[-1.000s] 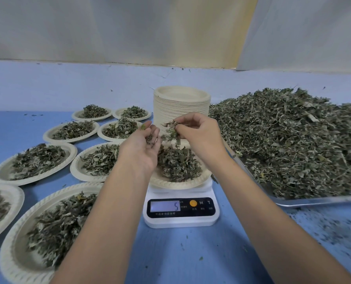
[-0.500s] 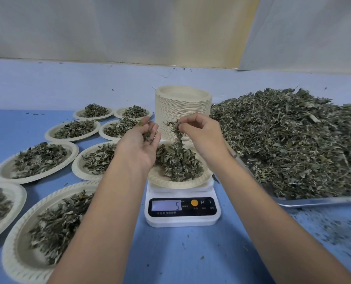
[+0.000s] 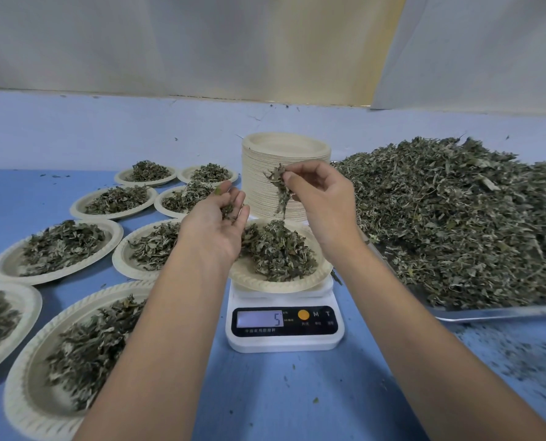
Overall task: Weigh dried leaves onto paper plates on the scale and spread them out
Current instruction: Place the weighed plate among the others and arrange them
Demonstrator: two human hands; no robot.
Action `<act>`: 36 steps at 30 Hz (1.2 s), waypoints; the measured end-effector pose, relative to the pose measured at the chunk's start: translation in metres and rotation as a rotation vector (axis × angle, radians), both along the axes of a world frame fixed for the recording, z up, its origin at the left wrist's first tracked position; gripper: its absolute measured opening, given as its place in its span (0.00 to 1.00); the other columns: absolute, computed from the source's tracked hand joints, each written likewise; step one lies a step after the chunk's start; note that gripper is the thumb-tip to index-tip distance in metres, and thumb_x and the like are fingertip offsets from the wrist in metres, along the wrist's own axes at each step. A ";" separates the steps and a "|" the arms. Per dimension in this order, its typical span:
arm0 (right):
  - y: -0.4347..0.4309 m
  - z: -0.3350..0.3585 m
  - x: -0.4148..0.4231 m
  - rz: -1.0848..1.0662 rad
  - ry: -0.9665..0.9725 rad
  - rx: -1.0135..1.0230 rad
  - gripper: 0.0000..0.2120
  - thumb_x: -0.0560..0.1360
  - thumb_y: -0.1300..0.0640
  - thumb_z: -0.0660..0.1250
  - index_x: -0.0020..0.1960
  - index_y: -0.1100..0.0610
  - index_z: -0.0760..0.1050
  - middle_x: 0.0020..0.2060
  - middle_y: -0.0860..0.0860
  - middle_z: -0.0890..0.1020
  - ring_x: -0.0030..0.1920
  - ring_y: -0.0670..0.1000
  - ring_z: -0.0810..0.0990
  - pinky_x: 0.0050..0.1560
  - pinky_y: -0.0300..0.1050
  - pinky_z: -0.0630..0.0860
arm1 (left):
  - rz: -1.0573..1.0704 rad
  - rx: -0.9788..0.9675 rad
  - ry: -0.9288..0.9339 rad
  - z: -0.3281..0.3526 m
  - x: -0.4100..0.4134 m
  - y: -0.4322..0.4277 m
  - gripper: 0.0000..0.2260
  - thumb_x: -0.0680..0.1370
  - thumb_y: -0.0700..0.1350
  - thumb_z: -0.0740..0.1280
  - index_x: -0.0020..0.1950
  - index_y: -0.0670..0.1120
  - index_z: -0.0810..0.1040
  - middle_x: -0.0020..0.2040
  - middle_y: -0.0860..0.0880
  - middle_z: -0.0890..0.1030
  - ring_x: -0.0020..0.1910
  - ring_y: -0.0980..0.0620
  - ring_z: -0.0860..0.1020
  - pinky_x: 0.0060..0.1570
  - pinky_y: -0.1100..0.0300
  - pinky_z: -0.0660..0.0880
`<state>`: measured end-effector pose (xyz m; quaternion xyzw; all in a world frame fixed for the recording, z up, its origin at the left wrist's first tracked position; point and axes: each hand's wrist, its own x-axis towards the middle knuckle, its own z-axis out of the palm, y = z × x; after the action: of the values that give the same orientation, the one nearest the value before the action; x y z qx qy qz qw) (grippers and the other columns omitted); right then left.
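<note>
The step in hand is trimming the weight. The plate (image 3: 265,283) sits on the scale (image 3: 284,326) with a pile (image 3: 278,249) of leaves heaped at its middle, and the display (image 3: 259,319) shows 5. The right hand (image 3: 322,202) hangs above the plate's far edge, thumb and fingertips pinching a sprig (image 3: 279,189) that dangles over the pile. The left hand (image 3: 217,224) is just beside the plate's left rim, palm up and loosely cupped, with a few crumbs of leaf lying in it.

Whether the sprig is going on or coming off cannot be told. Next, I judge, it is either let go over the pile or carried back to the heap (image 3: 456,218) on the tray (image 3: 488,313) at right, with an eye on the display. Then the pile needs spreading flat, as on the filled plates (image 3: 114,229) at left on the bench (image 3: 281,393). A stack (image 3: 284,154) of spare plates stands behind the scale.
</note>
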<state>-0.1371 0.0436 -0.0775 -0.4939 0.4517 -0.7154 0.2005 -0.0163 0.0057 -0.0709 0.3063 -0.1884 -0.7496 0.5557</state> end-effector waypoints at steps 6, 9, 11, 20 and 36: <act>0.000 -0.003 -0.001 -0.007 0.089 0.059 0.04 0.73 0.64 0.70 0.42 0.57 0.80 0.35 0.45 0.83 0.36 0.40 0.79 0.40 0.33 0.76 | 0.006 0.005 -0.003 0.001 0.001 0.001 0.12 0.81 0.34 0.56 0.43 0.41 0.76 0.44 0.46 0.76 0.50 0.52 0.76 0.58 0.59 0.73; -0.002 -0.007 -0.004 -0.052 0.140 0.158 0.02 0.72 0.59 0.72 0.42 0.52 0.81 0.42 0.48 0.84 0.42 0.45 0.79 0.49 0.40 0.76 | 0.000 0.001 -0.006 0.001 0.001 0.001 0.12 0.81 0.34 0.56 0.43 0.42 0.75 0.43 0.46 0.76 0.51 0.52 0.76 0.60 0.59 0.72; -0.003 -0.007 -0.004 -0.068 0.127 0.158 0.03 0.72 0.59 0.71 0.42 0.52 0.81 0.43 0.49 0.84 0.42 0.45 0.78 0.48 0.39 0.76 | -0.003 0.000 -0.005 0.001 0.001 0.001 0.12 0.81 0.33 0.56 0.43 0.41 0.75 0.43 0.46 0.76 0.52 0.52 0.76 0.61 0.58 0.72; 0.002 -0.002 0.008 0.090 0.191 0.127 0.07 0.71 0.67 0.72 0.46 0.57 0.80 0.40 0.49 0.82 0.37 0.43 0.76 0.44 0.35 0.75 | -0.088 -0.102 -0.035 0.002 -0.011 0.008 0.09 0.82 0.36 0.57 0.50 0.39 0.76 0.46 0.43 0.78 0.44 0.51 0.78 0.53 0.58 0.76; -0.003 -0.010 0.013 -0.029 0.261 0.122 0.11 0.69 0.68 0.70 0.40 0.52 0.78 0.34 0.43 0.81 0.34 0.39 0.77 0.40 0.35 0.77 | -0.025 -0.317 -0.263 -0.001 -0.026 0.018 0.10 0.81 0.35 0.57 0.46 0.41 0.76 0.40 0.46 0.80 0.41 0.51 0.79 0.47 0.59 0.75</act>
<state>-0.1246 0.0404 -0.0875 -0.5630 0.5239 -0.6190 0.1593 -0.0419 0.0238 -0.0719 0.3077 -0.3788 -0.6710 0.5582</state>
